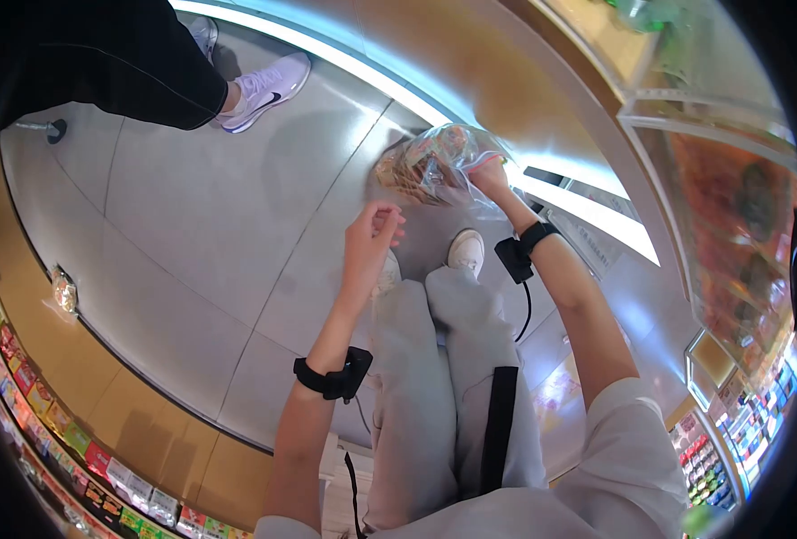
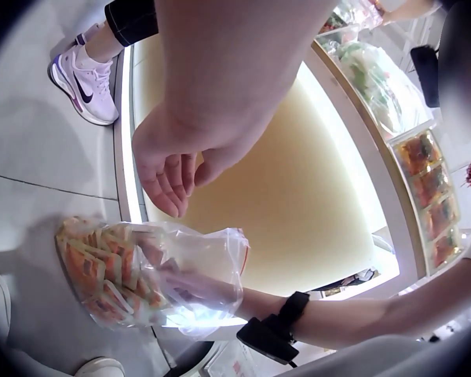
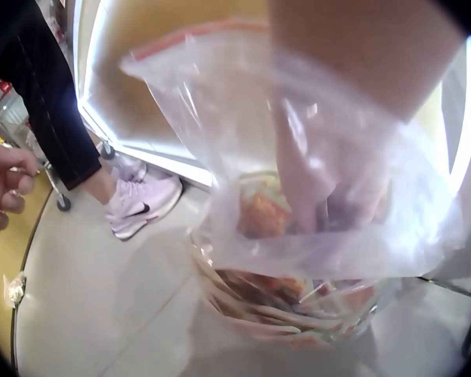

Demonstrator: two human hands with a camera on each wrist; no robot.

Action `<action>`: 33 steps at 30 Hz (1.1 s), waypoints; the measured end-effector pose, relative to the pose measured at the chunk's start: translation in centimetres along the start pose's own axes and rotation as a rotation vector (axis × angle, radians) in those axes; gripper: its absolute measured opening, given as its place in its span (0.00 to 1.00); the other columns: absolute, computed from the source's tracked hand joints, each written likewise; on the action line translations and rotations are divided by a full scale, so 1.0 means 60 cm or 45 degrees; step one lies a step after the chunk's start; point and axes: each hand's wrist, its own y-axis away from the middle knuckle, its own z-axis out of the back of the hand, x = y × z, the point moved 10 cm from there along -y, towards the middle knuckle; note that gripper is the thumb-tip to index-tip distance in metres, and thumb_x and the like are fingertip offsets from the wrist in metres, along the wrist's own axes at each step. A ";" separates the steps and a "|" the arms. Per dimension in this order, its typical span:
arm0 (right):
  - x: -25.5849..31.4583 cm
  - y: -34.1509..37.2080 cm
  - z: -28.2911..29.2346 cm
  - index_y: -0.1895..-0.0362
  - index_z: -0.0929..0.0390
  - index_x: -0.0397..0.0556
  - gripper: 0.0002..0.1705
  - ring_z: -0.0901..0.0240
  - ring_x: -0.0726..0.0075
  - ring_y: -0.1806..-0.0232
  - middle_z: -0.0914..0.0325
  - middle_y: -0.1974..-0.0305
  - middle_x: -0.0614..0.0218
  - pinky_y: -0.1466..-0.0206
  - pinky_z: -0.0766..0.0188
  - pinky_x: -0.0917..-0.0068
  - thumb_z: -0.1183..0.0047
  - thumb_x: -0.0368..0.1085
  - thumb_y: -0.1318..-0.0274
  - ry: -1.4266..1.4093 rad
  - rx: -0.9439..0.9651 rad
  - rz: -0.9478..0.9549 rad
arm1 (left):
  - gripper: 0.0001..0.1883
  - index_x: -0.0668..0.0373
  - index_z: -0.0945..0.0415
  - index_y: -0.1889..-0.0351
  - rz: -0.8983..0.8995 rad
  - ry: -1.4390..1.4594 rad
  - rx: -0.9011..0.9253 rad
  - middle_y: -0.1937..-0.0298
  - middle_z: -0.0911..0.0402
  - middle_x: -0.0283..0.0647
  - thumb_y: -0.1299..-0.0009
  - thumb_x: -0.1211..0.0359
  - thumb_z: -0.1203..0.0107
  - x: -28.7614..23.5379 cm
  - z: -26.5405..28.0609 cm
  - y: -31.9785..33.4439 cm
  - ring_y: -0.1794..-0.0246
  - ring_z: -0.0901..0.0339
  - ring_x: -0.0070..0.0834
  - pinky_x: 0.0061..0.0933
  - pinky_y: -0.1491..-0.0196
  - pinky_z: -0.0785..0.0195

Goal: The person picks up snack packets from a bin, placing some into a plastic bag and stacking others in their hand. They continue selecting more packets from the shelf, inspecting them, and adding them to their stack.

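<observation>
A clear plastic bag (image 1: 427, 169) with a red strip along its mouth stands on the floor, filled with several orange-and-green packets (image 2: 102, 263). My right hand (image 1: 488, 172) reaches down inside the bag, the wrist passing through its mouth. In the right wrist view the fingers (image 3: 304, 200) point down among the packets behind the hazy plastic, and I cannot tell whether they pinch one. My left hand (image 1: 369, 235) hangs in the air a little left of the bag, holding nothing. Its fingers are loosely curled in the left wrist view.
A lit display counter (image 2: 298, 196) rises right beside the bag, with packed food trays (image 2: 432, 196) on top. Another person's lilac shoe (image 1: 268, 92) is on the floor at upper left. A shelf (image 1: 84, 359) of packaged goods curves along the left, with a small packet (image 1: 64, 292) at its base.
</observation>
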 end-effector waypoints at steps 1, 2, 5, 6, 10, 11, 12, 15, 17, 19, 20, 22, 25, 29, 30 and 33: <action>0.041 0.039 0.055 0.66 0.22 0.46 0.14 0.24 0.50 0.70 0.23 0.73 0.53 0.64 0.28 0.57 0.47 0.41 0.55 0.012 -0.091 0.129 | 0.08 0.61 0.28 0.60 0.010 0.007 0.004 0.66 0.22 0.38 0.31 0.67 0.53 -0.011 -0.002 0.011 0.69 0.24 0.23 0.20 0.68 0.30; 0.049 0.065 0.079 0.63 0.23 0.46 0.15 0.25 0.49 0.70 0.23 0.73 0.54 0.64 0.29 0.57 0.48 0.41 0.54 0.121 -0.057 0.113 | 0.08 0.61 0.29 0.58 0.033 0.040 0.068 0.64 0.23 0.39 0.31 0.67 0.53 -0.016 -0.014 0.021 0.67 0.24 0.24 0.22 0.65 0.29; 0.087 0.164 0.177 0.56 0.25 0.49 0.17 0.27 0.51 0.72 0.24 0.73 0.59 0.68 0.30 0.57 0.48 0.34 0.54 0.209 -0.262 0.284 | 0.12 0.59 0.32 0.52 0.169 0.309 0.225 0.59 0.24 0.42 0.30 0.64 0.53 -0.039 -0.054 0.060 0.58 0.25 0.28 0.26 0.57 0.29; 0.121 0.216 0.226 0.55 0.25 0.51 0.20 0.27 0.56 0.72 0.26 0.73 0.63 0.71 0.30 0.63 0.47 0.32 0.58 0.193 -0.394 0.418 | 0.14 0.57 0.34 0.49 0.265 0.498 0.251 0.57 0.25 0.43 0.30 0.63 0.53 -0.052 -0.076 0.081 0.54 0.26 0.30 0.28 0.54 0.29; 0.250 0.391 0.350 0.49 0.27 0.54 0.30 0.32 0.63 0.71 0.31 0.71 0.68 0.75 0.32 0.73 0.44 0.32 0.64 0.122 -0.524 0.767 | 0.21 0.51 0.42 0.40 0.753 1.175 0.274 0.51 0.29 0.46 0.30 0.61 0.54 -0.091 -0.161 0.158 0.44 0.32 0.36 0.36 0.46 0.33; 0.276 0.422 0.355 0.49 0.27 0.53 0.29 0.32 0.63 0.69 0.32 0.70 0.68 0.72 0.32 0.73 0.44 0.34 0.63 0.067 -0.461 0.860 | 0.22 0.50 0.43 0.39 0.708 1.197 0.343 0.51 0.28 0.46 0.30 0.62 0.53 -0.105 -0.172 0.162 0.46 0.31 0.36 0.37 0.47 0.33; 0.299 0.443 0.354 0.49 0.27 0.52 0.28 0.32 0.61 0.68 0.31 0.69 0.67 0.70 0.32 0.72 0.44 0.34 0.62 -0.030 -0.385 0.929 | 0.23 0.49 0.44 0.38 0.663 1.220 0.411 0.51 0.28 0.46 0.30 0.62 0.53 -0.114 -0.184 0.165 0.47 0.30 0.36 0.38 0.48 0.32; 0.333 0.468 0.364 0.51 0.27 0.50 0.24 0.32 0.58 0.65 0.30 0.66 0.65 0.64 0.32 0.68 0.44 0.36 0.59 -0.259 -0.253 1.049 | 0.23 0.49 0.44 0.39 0.588 1.138 0.432 0.51 0.28 0.45 0.32 0.66 0.52 -0.110 -0.172 0.154 0.53 0.29 0.32 0.38 0.55 0.30; 0.318 0.446 0.388 0.55 0.25 0.48 0.19 0.31 0.57 0.62 0.29 0.65 0.63 0.60 0.32 0.65 0.44 0.37 0.56 -0.320 -0.287 1.021 | 0.23 0.49 0.43 0.40 0.570 1.142 0.356 0.51 0.28 0.45 0.33 0.68 0.52 -0.101 -0.135 0.147 0.57 0.28 0.30 0.37 0.59 0.29; 0.234 0.371 0.347 0.62 0.24 0.44 0.13 0.30 0.53 0.61 0.27 0.65 0.56 0.58 0.33 0.61 0.45 0.36 0.53 -0.429 -0.330 0.571 | 0.21 0.49 0.42 0.41 0.553 1.261 0.267 0.52 0.27 0.45 0.33 0.70 0.54 -0.096 -0.100 0.137 0.60 0.28 0.29 0.37 0.62 0.29; 0.200 0.329 0.325 0.62 0.25 0.42 0.12 0.29 0.51 0.60 0.26 0.63 0.55 0.57 0.33 0.63 0.46 0.35 0.50 -0.477 -0.332 0.449 | 0.21 0.50 0.41 0.42 0.541 1.270 0.242 0.52 0.27 0.46 0.33 0.70 0.54 -0.092 -0.085 0.134 0.60 0.28 0.30 0.36 0.62 0.28; 0.127 0.236 0.251 0.61 0.25 0.41 0.12 0.29 0.48 0.58 0.25 0.62 0.52 0.55 0.33 0.64 0.48 0.36 0.47 -0.436 -0.321 0.303 | 0.20 0.51 0.40 0.43 0.504 1.283 0.188 0.52 0.27 0.47 0.33 0.71 0.54 -0.089 -0.058 0.125 0.60 0.27 0.31 0.36 0.61 0.28; 0.020 0.095 0.114 0.55 0.27 0.43 0.24 0.27 0.50 0.55 0.24 0.60 0.50 0.52 0.32 0.63 0.47 0.46 0.53 -0.255 0.084 -0.102 | 0.21 0.52 0.40 0.43 0.513 1.241 0.132 0.51 0.28 0.47 0.34 0.70 0.53 -0.087 -0.038 0.115 0.61 0.27 0.31 0.35 0.61 0.28; 0.017 0.001 0.041 0.50 0.30 0.46 0.25 0.30 0.51 0.49 0.26 0.53 0.52 0.47 0.35 0.65 0.47 0.44 0.53 -0.201 0.375 -0.060 | 0.22 0.52 0.40 0.43 0.395 1.107 0.163 0.51 0.27 0.47 0.35 0.71 0.51 -0.067 -0.010 0.070 0.60 0.26 0.32 0.35 0.60 0.28; 0.020 -0.012 0.028 0.51 0.29 0.46 0.25 0.30 0.51 0.50 0.26 0.54 0.52 0.48 0.35 0.65 0.47 0.44 0.53 -0.215 0.387 -0.026 | 0.22 0.52 0.40 0.43 0.379 1.090 0.162 0.51 0.27 0.47 0.36 0.71 0.50 -0.061 -0.002 0.059 0.60 0.26 0.32 0.34 0.60 0.28; 0.041 -0.041 0.020 0.54 0.27 0.46 0.23 0.29 0.51 0.52 0.25 0.57 0.53 0.50 0.33 0.63 0.46 0.46 0.53 -0.357 0.173 0.165 | 0.22 0.53 0.40 0.43 0.336 1.048 0.160 0.52 0.27 0.46 0.36 0.72 0.49 -0.031 0.015 0.024 0.59 0.26 0.31 0.33 0.60 0.28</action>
